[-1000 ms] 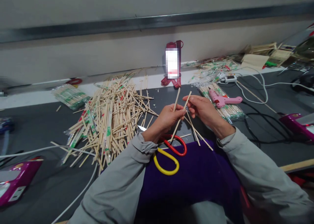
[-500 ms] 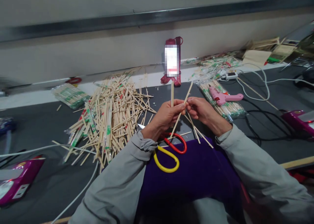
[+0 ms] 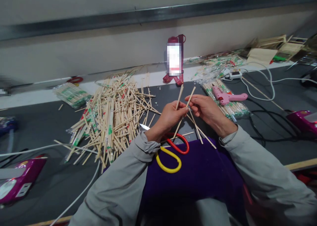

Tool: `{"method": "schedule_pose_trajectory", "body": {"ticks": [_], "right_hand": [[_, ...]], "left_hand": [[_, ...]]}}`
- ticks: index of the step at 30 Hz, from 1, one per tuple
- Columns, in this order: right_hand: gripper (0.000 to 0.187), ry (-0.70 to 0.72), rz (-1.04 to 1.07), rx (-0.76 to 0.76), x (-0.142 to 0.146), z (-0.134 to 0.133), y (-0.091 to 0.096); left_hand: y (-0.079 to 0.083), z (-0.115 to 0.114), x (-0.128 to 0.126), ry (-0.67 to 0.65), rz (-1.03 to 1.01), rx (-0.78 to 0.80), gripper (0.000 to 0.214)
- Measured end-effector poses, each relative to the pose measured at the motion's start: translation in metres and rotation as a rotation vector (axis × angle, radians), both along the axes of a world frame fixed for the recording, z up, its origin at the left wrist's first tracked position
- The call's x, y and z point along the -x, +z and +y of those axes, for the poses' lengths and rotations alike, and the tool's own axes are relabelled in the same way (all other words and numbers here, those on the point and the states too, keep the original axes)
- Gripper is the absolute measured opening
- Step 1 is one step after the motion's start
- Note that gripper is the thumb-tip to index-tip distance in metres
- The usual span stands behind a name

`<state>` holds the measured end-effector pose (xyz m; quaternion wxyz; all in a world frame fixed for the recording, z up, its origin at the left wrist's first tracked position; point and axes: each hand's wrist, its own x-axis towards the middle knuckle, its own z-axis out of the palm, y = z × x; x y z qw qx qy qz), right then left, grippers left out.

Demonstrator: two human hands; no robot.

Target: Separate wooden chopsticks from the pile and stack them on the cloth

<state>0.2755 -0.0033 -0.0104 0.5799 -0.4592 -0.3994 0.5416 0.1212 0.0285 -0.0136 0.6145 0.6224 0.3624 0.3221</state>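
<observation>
My left hand (image 3: 170,115) is closed round wooden chopsticks, one chopstick (image 3: 180,96) poking up above the fingers. A second, slanting chopstick (image 3: 190,96) runs between my two hands. The fingers of my right hand (image 3: 204,107) are pinched together at that slanting chopstick, just right of my left thumb; their tips are partly hidden. Below the hands, loose chopsticks (image 3: 201,133) cross each other at the table edge. Large scissors with one red and one yellow handle (image 3: 168,169) lie under my left wrist, the blade tip showing to its left.
A big heap of chopsticks (image 3: 116,117) covers the table on the left, with a wrapped bundle (image 3: 71,95) behind. A pink glue gun (image 3: 229,96) rests on another bundle (image 3: 235,111) at right. A phone (image 3: 174,59) stands at the wall. Cables and magenta devices (image 3: 21,179) flank both sides.
The chopstick standing up from my left hand has tipped from upright to leaning right. Both hands stay close together, and the scissors and heap lie as before.
</observation>
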Motion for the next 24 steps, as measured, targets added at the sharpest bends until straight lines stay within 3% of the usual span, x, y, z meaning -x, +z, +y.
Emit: {"method": "schedule_pose_trajectory", "body": {"ticks": [6, 12, 20, 24], "right_hand": [[0.017, -0.016, 0.059, -0.027, 0.002, -0.001, 0.000], [0.016, 0.033, 0.141, 0.013, 0.001, -0.004, 0.007], [0.015, 0.132, 0.184, 0.087, -0.001, -0.008, 0.018], [0.012, 0.086, 0.087, 0.056, -0.002, -0.004, 0.015]], "left_hand": [[0.007, -0.004, -0.001, -0.065, -0.126, 0.176, 0.024], [0.010, -0.004, 0.003, -0.240, -0.225, 0.339, 0.031], [0.007, -0.005, 0.004, -0.302, -0.257, 0.305, 0.029], [0.001, -0.007, 0.001, -0.188, -0.224, 0.169, 0.025]]}}
